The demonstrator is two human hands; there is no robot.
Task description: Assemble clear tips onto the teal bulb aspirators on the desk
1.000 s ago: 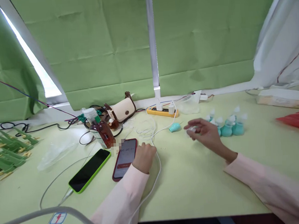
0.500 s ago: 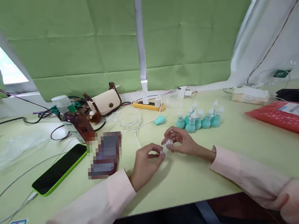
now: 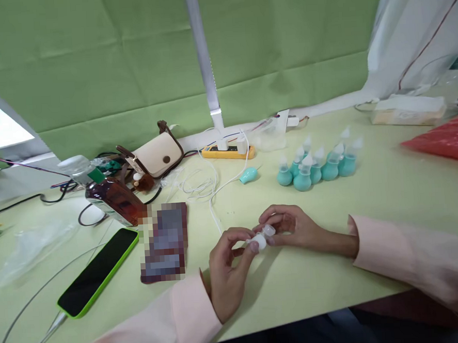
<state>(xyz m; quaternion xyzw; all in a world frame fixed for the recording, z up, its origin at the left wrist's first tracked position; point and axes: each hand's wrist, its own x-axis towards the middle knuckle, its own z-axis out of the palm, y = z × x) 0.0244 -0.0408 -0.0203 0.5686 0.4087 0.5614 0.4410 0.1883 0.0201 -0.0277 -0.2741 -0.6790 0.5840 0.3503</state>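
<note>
My left hand (image 3: 227, 267) and my right hand (image 3: 294, 225) meet above the pale green table (image 3: 389, 192), both pinching a small clear-white plastic piece (image 3: 262, 238) between thumb and fingertips. Beyond them stands a cluster of several teal bulbs with clear nozzle tips (image 3: 316, 163). One loose teal bulb (image 3: 248, 175) lies on its side further left. Both wrists wear pale pink sleeves.
A blurred phone (image 3: 164, 241) and a green-cased phone (image 3: 99, 271) on a cable lie at the left. Behind are a brown bottle (image 3: 112, 193), a cream bag (image 3: 154, 155), a yellow power strip (image 3: 228, 151) with white cables, and a red packet (image 3: 444, 140) at the right.
My left hand left the phone and came to the middle. My right hand drew back from the teal bulbs with the small white piece; both hands now hold it nearer me.
</note>
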